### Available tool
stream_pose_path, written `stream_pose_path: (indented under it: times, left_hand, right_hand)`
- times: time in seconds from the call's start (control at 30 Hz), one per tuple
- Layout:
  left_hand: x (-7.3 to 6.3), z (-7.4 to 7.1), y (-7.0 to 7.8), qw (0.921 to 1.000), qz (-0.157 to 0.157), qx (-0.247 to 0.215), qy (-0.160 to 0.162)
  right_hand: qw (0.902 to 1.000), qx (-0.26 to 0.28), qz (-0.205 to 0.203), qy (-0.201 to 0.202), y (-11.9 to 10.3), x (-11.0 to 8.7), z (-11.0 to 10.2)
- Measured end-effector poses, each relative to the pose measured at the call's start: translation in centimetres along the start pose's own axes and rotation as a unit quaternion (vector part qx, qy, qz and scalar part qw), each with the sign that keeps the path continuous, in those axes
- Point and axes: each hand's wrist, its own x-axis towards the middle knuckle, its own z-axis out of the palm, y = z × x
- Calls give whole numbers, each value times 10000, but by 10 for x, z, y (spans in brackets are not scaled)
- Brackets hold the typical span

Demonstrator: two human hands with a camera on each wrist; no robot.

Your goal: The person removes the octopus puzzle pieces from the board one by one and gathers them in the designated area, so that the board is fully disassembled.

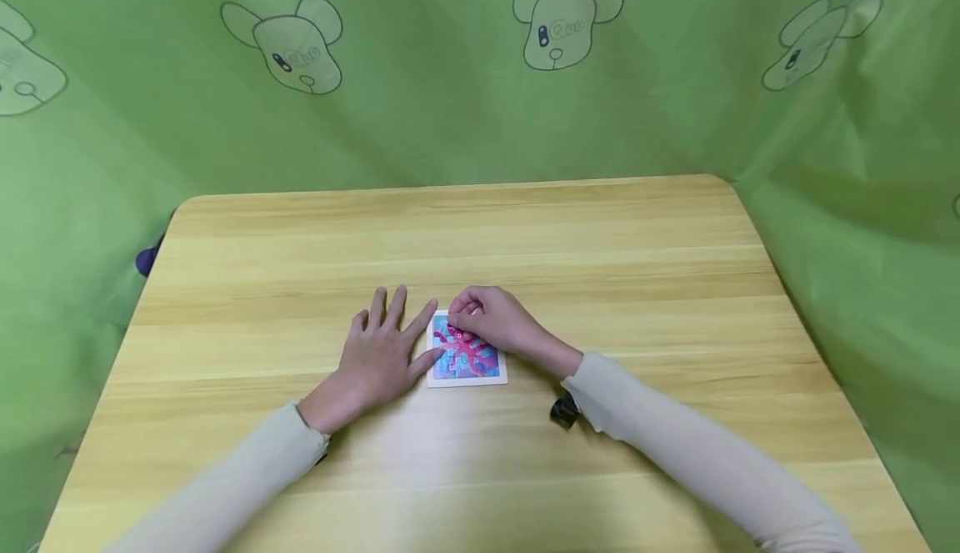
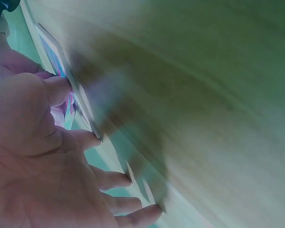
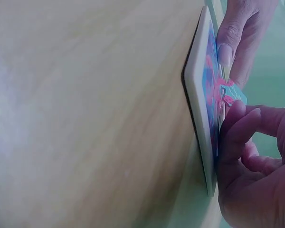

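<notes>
A small square jigsaw puzzle (image 1: 471, 363) with a white border and a pink, blue and purple picture lies on the table. My left hand (image 1: 378, 359) rests beside it with fingers spread, its thumb on the picture's left side and its index fingertip by the border. Over the puzzle's upper part is my right hand (image 1: 497, 319), thumb and index finger pinching a pink and light-blue puzzle piece (image 3: 233, 93). In the right wrist view that piece stands tilted up from the picture. The right hand's other fingers curl low over the board and hide part of it.
The wood-grain table (image 1: 615, 269) has rounded far corners. Green cloth (image 1: 450, 119) with printed animal heads hangs behind it and at both sides. A small black device (image 1: 564, 411) shows at the right cuff, and a dark purple object (image 1: 146, 262) sits past the left table edge.
</notes>
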Motion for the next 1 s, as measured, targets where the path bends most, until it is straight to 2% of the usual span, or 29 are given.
stream_pose_path:
  times: [0.37,0.77,1.0]
  left_hand:
    - [-1,-4,0,9999,141,59,30]
    - [-11,-1,-2,9991,311,-37,284]
    - [-12,-2,-4,9985,472,-5,276]
  right_hand:
    - [9999,97,65,80,-2,3,-2]
    - [9987,418,124,264,2,-1,5]
    - [9964,784,98,305,6,-4,2]
